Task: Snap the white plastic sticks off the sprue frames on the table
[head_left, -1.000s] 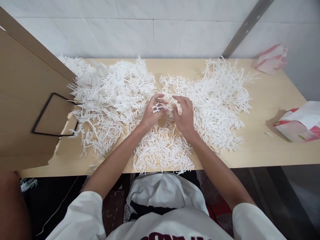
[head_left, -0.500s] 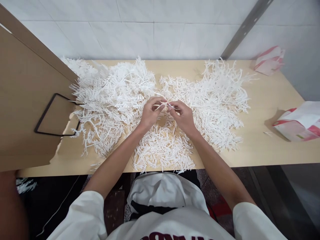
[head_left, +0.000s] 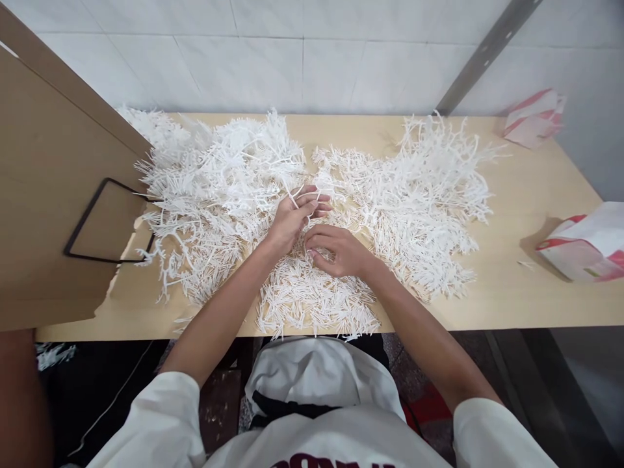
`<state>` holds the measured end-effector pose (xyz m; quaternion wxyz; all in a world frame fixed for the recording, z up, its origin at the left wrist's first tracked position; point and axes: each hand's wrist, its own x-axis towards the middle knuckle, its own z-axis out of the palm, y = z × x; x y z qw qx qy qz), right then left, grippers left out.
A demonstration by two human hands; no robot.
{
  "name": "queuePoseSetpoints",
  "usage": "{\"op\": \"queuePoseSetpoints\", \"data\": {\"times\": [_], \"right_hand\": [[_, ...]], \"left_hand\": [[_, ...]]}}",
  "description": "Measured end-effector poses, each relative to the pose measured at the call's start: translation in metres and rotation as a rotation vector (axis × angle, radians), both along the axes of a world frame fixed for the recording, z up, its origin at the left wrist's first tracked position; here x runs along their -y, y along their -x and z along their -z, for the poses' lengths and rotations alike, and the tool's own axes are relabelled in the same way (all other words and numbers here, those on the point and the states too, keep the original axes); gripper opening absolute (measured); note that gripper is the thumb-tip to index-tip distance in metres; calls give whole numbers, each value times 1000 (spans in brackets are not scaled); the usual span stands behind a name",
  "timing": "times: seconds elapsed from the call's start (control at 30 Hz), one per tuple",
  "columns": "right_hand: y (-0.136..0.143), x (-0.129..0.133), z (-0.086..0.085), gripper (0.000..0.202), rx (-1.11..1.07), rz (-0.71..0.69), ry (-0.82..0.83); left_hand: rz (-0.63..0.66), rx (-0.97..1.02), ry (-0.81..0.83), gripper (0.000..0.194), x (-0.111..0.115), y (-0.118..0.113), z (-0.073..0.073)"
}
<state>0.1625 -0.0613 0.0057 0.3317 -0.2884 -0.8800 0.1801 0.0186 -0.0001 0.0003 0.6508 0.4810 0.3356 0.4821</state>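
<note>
My left hand point(head_left: 297, 218) is closed around a thin white branched plastic sprig point(head_left: 292, 198), whose prongs stick out past the fingers. Just below and to the right, my right hand point(head_left: 336, 250) has its thumb and fingertips pinched together; a tiny white bit seems to show there, too small to name. Both hands are above heaps of white sprigs. A large tangled pile point(head_left: 229, 175) lies on the left and another pile point(head_left: 429, 188) on the right. Short loose white pieces point(head_left: 316, 302) cover the table at the front, close to my body.
A cardboard sheet or box side point(head_left: 58, 175) with a black wire frame point(head_left: 80, 224) stands at the left. Two red-and-white paper packs point(head_left: 582, 247) point(head_left: 533, 120) sit on the right of the wooden table point(head_left: 507, 299). A metal post point(head_left: 487, 55) leans against the tiled wall.
My hands have come apart from their meeting point. The right hand has moved down toward me, pinched, while the left has turned palm up with the sprig still in it.
</note>
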Motion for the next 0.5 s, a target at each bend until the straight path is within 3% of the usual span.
{"op": "queuePoseSetpoints", "data": {"times": [0.1, 0.23, 0.3, 0.4, 0.5], "right_hand": [[-1, -1, -1, 21, -65, 148, 92], [-4, -7, 3, 39, -344, 594, 146], [-8, -12, 5, 49, -394, 742, 102], [-16, -18, 5, 38, -353, 821, 67], [-20, -21, 3, 33, -326, 715, 124]], "left_hand": [[29, -43, -15, 32, 0, 0, 2], [30, -37, -25, 33, 0, 0, 3], [36, -27, -10, 29, 2, -1, 1], [33, -29, -4, 16, 5, -2, -4], [-15, -68, -43, 10, 7, -2, -7]]}}
